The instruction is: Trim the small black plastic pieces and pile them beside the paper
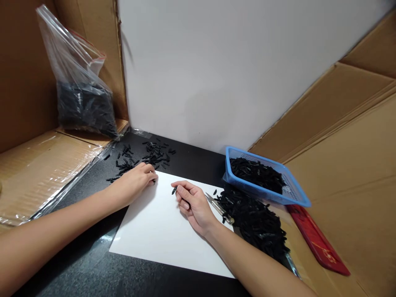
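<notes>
Our right hand curls loosely, its grip pinching a slim black piece near twelve o'clock over the smooth white sheet. Our left hand arches palm-down at ten o'clock; we cannot tell whether its grip holds anything

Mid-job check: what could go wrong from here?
The right hand holds a small black piece near its fingertips, so it might slip.

A pointed metal tool lies beside that hand; a careless move could prick it.

The loose black pile sits close to the right forearm, which could scatter pieces onto the white sheet.
</notes>
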Tool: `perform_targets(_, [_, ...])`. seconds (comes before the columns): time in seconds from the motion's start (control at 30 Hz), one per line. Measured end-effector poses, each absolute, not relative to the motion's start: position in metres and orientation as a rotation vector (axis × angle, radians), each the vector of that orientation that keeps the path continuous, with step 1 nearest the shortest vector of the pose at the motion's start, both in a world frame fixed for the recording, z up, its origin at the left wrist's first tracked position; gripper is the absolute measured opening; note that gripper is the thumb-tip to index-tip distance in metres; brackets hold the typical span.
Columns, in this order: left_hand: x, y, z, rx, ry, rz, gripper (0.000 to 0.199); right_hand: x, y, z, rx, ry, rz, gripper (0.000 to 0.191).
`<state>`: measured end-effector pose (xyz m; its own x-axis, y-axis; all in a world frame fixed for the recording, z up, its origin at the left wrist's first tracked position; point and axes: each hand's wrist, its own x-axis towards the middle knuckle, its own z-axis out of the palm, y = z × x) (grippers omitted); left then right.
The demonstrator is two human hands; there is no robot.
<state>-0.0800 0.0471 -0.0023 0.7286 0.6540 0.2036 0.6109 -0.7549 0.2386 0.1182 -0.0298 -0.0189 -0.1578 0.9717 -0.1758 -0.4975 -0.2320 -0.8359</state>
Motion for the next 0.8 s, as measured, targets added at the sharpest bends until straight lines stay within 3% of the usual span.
perform_targets(0.23, [-0.081, 0.043, 0.007, 2.738, 1.085, 0.270, 0.019, 0.120, -0.028, -0.021, -0.867, -0.751, 1.668, 0.021])
perform_targets(0.4, [-0.077, 0.038, 0.013, 2.591, 1.123, 0.349, 0.014, 0.120, -0.028, -0.021, -0.814, -0.707, 1.670, 0.013])
perform_targets(0.6, [-0.068, 0.030, 0.020, 2.102, 1.138, 0.549, 0.004, 0.117, -0.030, -0.019, -0.808, -0.716, 1.651, 0.023])
perform_targets(0.8, [-0.058, 0.014, 0.020, 1.229, 0.844, 0.591, 0.027, 0.114, -0.030, -0.021, -0.901, -0.809, 1.628, 0.023])
